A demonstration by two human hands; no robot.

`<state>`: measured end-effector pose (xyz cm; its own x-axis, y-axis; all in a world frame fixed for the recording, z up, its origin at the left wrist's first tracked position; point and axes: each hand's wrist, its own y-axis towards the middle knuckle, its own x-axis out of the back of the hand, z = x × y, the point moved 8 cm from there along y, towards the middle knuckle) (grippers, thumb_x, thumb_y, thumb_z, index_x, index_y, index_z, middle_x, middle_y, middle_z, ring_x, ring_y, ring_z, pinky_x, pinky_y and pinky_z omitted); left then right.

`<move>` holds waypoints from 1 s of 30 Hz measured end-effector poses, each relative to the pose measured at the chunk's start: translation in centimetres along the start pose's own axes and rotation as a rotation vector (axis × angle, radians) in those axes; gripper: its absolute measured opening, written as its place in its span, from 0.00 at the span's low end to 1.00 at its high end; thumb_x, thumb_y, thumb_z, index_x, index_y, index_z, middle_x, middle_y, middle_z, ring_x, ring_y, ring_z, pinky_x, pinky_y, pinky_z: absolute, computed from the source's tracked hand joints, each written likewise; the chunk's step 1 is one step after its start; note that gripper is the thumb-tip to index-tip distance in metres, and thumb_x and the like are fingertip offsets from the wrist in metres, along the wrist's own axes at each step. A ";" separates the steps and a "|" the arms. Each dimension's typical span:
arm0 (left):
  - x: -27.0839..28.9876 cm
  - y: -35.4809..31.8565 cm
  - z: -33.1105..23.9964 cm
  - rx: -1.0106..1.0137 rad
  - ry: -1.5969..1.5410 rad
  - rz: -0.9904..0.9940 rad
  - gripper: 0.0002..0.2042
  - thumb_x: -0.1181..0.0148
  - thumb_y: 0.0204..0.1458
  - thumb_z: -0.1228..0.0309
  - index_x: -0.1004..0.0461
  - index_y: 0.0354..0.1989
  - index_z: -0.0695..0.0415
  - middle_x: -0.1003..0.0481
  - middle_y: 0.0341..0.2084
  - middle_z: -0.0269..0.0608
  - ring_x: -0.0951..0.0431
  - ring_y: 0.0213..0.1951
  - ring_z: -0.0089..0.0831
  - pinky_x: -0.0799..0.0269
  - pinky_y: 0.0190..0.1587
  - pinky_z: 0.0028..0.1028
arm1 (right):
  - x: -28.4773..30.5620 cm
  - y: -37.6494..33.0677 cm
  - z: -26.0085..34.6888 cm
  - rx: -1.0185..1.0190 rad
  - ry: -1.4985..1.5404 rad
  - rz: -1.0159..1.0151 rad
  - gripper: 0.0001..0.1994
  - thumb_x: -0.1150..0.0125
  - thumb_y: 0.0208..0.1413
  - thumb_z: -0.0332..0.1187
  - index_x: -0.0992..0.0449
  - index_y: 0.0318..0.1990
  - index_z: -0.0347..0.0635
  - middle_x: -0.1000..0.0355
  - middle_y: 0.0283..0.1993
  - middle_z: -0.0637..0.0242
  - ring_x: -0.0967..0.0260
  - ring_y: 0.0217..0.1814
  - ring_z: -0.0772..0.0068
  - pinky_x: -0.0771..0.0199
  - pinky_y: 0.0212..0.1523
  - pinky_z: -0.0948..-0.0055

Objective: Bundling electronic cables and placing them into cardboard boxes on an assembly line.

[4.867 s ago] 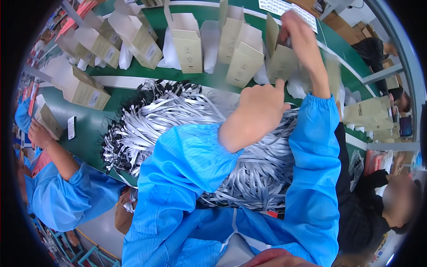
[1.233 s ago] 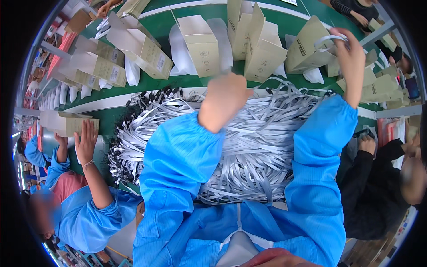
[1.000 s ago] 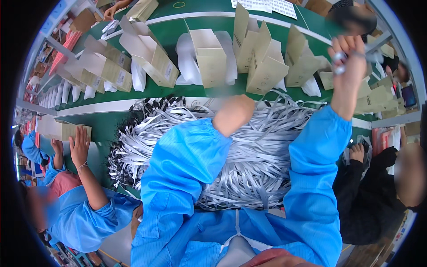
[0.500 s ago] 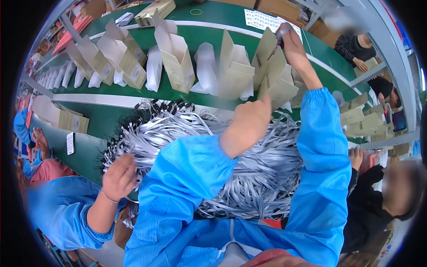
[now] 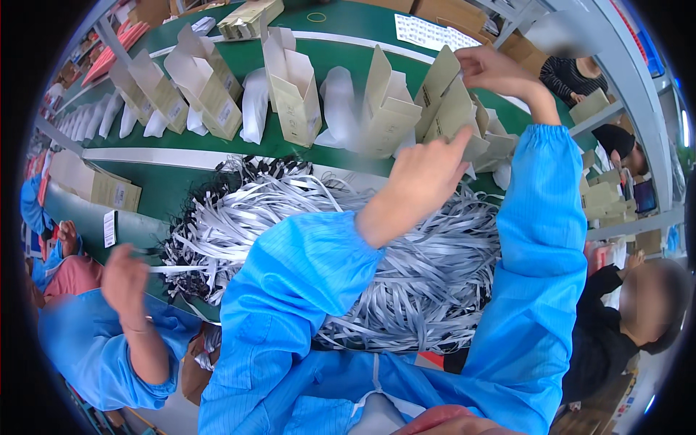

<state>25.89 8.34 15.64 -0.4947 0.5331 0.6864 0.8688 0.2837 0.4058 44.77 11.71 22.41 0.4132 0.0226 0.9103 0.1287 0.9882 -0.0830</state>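
Observation:
A row of cream cartons with raised flaps stands on the green bench. My left hand (image 5: 417,181) reaches over the lanyard pile with its index finger stretched out, the fingertip at the front of an open carton (image 5: 448,109). That hand appears to hold nothing. Behind the same carton, the bent fingers of my right hand (image 5: 500,72) meet the edge of its tall flap (image 5: 439,76). Anything deeper in those fingers is hidden. Below my hands lies a big heap of silver-grey lanyards (image 5: 420,290) with black ends.
White wrapped items (image 5: 254,105) stand between the cartons. At left, a co-worker's blurred hand (image 5: 127,283) draws a lanyard from the heap. A label sheet (image 5: 428,32) lies on the far bench. Grey metal posts (image 5: 638,94) rise at right, where other people sit.
My right hand has shifted right and slightly down; the dark item it held is no longer visible. My left hand has moved slightly right. The co-worker's hand has moved left, pulling a lanyard.

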 end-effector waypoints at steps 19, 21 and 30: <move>5.9 -5.9 -1.5 -0.131 0.370 0.002 0.05 0.44 0.52 0.73 0.26 0.36 0.59 0.25 0.27 0.50 0.23 0.32 0.52 0.30 0.34 0.48 | -14.7 -13.0 3.1 -0.117 -0.030 -0.207 0.12 0.34 0.50 0.23 0.21 0.44 0.36 0.26 0.38 0.59 0.28 0.42 0.61 0.28 0.41 0.68; 5.7 -5.5 -1.1 -0.040 0.384 0.079 0.09 0.42 0.58 0.66 0.24 0.38 0.60 0.22 0.26 0.54 0.21 0.34 0.55 0.27 0.35 0.49 | -16.0 -12.2 2.3 -0.100 -0.081 -0.179 0.12 0.32 0.47 0.23 0.21 0.41 0.36 0.28 0.37 0.59 0.29 0.42 0.59 0.29 0.41 0.68; 3.2 -4.3 -2.9 -0.082 0.161 0.258 0.28 0.39 0.60 0.57 0.36 0.62 0.65 0.24 0.48 0.62 0.22 0.52 0.51 0.26 0.51 0.41 | -7.6 -16.3 10.3 0.230 0.214 -0.355 0.07 0.41 0.63 0.30 0.29 0.41 0.35 0.29 0.35 0.59 0.29 0.43 0.60 0.30 0.43 0.64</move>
<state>20.48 6.51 17.85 -0.2605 0.4440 0.8573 0.9648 0.0870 0.2481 30.22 -3.02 21.01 0.5594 -0.3307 0.7600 0.1026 0.9375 0.3324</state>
